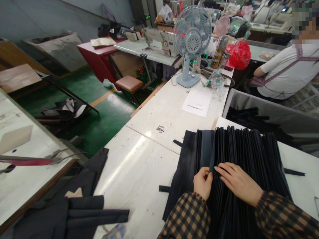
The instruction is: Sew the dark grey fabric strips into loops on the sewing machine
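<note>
A wide row of dark folded fabric strips [239, 146] stands packed together on the white table [139, 159], with dark bands poking out at its sides. My left hand [203, 182] pinches the edge of one bluish-dark strip [206, 146] near the row's left part. Just to the right, my right hand [239, 182] lies over the strips with its fingers stretched out, the fingertips close to that same edge. Both forearms wear checked sleeves.
A fan [193, 43], a paper sheet [197, 102], a plastic bottle [217, 81] and a flask [219, 51] stand farther back. Dark fabric pieces [84, 212] lie lower left. A person [289, 69] sits at the right beyond a bin [274, 111] of dark strips.
</note>
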`<state>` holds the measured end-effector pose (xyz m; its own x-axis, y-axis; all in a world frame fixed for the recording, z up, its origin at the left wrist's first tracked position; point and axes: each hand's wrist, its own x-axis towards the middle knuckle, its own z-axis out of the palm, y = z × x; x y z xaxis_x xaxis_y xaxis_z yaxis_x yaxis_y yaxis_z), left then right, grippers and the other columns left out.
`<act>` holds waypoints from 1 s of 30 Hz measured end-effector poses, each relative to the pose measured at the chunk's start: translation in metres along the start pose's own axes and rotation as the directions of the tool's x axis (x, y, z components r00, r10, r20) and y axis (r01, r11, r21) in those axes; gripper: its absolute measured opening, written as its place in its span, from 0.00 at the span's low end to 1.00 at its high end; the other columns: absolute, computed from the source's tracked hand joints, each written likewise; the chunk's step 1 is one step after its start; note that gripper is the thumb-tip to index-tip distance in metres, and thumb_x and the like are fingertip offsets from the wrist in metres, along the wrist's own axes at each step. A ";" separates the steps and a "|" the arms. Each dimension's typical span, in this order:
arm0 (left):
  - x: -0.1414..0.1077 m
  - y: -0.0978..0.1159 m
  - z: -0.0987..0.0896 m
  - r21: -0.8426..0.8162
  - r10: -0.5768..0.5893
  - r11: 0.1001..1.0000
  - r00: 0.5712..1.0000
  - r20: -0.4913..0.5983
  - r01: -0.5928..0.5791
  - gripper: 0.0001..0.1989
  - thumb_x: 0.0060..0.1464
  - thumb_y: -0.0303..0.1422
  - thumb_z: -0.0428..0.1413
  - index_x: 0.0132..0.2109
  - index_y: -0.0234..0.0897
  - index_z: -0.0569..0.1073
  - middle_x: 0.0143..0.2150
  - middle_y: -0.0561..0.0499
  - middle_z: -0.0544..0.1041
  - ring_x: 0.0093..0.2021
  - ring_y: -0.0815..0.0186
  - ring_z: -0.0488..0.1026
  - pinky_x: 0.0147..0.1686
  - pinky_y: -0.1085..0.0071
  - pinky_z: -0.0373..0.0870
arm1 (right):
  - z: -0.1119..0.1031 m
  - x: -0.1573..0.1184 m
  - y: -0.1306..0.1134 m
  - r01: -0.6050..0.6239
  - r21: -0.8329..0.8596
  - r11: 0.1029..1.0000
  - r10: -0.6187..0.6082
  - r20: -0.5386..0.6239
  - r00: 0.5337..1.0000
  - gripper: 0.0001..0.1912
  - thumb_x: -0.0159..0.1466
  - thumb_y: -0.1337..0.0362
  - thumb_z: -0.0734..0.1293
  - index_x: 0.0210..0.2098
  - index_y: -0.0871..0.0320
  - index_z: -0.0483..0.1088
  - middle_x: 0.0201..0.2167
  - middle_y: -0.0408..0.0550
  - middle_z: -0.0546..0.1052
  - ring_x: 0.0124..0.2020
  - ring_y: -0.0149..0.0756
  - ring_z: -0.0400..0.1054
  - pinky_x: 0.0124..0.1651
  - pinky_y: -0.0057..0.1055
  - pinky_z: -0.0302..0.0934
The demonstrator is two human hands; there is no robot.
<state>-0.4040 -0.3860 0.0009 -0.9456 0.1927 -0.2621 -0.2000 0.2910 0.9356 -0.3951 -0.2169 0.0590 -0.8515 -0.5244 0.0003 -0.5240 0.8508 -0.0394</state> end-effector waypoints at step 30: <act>-0.004 0.015 -0.006 0.089 0.093 0.991 0.992 0.080 -0.100 0.12 0.55 0.37 0.46 0.36 0.40 0.73 0.33 0.52 0.71 0.34 0.68 0.68 0.36 0.73 0.64 | 0.008 -0.007 0.001 -0.008 -0.011 1.000 0.008 -0.007 1.000 0.19 0.62 0.63 0.56 0.52 0.58 0.60 0.51 0.50 0.65 0.50 0.39 0.57 0.49 0.38 0.56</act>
<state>-0.4047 -0.3885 0.0172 -0.9366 0.2934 -0.1917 -0.0805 0.3521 0.9325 -0.3891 -0.2123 0.0513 -0.8557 -0.5175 0.0075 -0.5174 0.8552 -0.0285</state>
